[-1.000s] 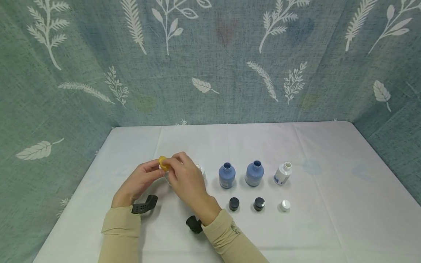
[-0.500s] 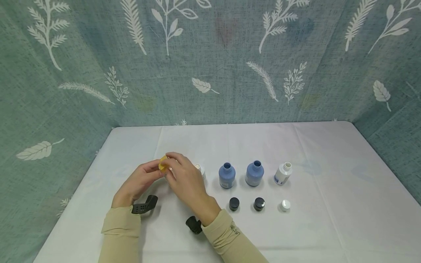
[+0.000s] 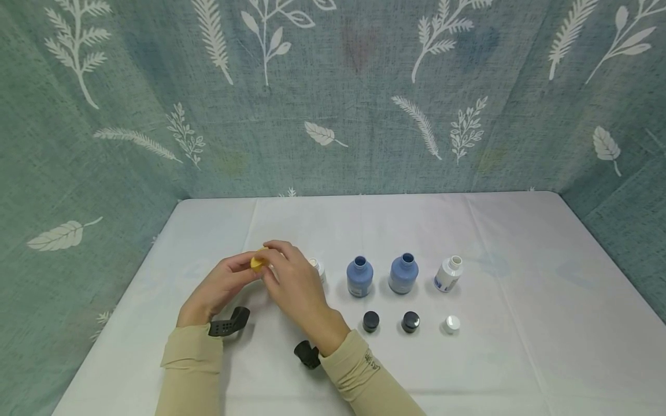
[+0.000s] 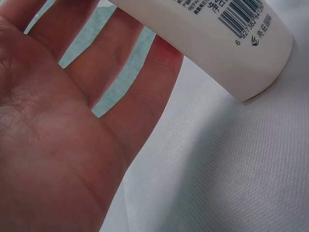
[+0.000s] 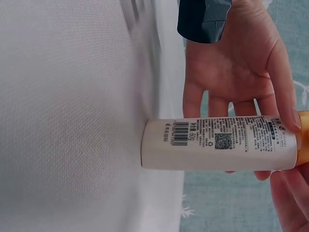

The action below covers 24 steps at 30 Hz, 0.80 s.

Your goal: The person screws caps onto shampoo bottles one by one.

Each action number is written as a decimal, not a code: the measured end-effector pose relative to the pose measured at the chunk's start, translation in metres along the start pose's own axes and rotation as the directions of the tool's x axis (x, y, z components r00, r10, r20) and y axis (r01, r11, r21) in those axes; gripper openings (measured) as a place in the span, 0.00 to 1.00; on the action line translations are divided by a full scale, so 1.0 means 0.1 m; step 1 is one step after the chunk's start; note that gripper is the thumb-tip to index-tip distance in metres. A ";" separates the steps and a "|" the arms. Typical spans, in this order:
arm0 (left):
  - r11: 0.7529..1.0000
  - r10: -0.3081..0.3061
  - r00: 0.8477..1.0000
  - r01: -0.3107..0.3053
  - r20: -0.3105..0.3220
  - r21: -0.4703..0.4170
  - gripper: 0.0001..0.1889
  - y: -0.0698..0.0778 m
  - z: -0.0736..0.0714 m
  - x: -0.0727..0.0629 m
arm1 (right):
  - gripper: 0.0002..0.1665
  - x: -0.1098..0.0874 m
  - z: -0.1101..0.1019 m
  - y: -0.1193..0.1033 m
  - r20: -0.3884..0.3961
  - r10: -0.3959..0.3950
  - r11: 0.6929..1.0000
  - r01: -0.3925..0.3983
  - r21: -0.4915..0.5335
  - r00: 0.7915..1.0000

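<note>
Basically, left hand (image 3: 218, 286) grips the white bottle (image 5: 219, 145) near its top, base down at the table (image 3: 499, 358); right hand (image 3: 296, 283) pinches the yellow cap (image 3: 257, 264). Risk: loose left hold, bottle spins with cap; sideways push, it tips

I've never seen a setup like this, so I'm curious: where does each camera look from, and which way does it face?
Head: worn on the head, facing forward and down at the white table; left hand, right hand and sleeves show.
Left wrist: worn there, facing the left palm and part of a white bottle.
Right wrist: worn there, facing the bottle and its yellow cap; the left hand and some right fingers show.
Shared: both wrist views show the bottle's barcode.
</note>
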<state>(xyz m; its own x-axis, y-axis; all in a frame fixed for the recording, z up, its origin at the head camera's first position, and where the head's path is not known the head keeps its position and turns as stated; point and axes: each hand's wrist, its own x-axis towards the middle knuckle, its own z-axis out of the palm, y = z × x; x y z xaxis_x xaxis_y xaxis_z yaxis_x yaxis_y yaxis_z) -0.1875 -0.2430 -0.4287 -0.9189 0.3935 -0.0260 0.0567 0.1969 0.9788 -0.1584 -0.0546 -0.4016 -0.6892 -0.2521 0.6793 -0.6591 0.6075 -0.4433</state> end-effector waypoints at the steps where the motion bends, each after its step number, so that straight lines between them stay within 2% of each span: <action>1: 1.000 -0.004 1.000 0.004 -0.002 -0.002 0.20 0.00 0.00 0.00 | 0.09 0.00 0.00 0.00 0.001 0.000 1.000 0.000 -0.004 1.000; 8: 1.000 -0.012 1.000 0.012 -0.004 -0.012 0.20 0.03 0.02 0.00 | 0.10 0.00 -0.01 0.00 -0.022 0.005 1.000 -0.005 -0.024 1.000; 16: 1.000 0.024 0.999 -0.024 0.026 -0.011 0.19 0.01 0.01 0.00 | 0.10 0.00 -0.01 0.00 -0.015 0.021 1.000 -0.021 -0.017 1.000; 24: 1.000 0.010 1.000 -0.010 0.004 -0.029 0.20 0.00 0.01 0.01 | 0.13 0.00 -0.02 0.00 -0.008 0.037 0.999 -0.037 -0.037 0.999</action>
<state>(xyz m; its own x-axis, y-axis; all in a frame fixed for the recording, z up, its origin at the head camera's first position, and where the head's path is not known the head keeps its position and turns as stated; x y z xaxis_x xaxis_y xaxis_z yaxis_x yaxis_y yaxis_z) -0.1881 -0.2421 -0.4284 -0.9167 0.3992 -0.0172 0.0543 0.1671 0.9844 -0.1580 -0.0533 -0.4005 -0.7104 -0.2236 0.6674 -0.6217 0.6439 -0.4460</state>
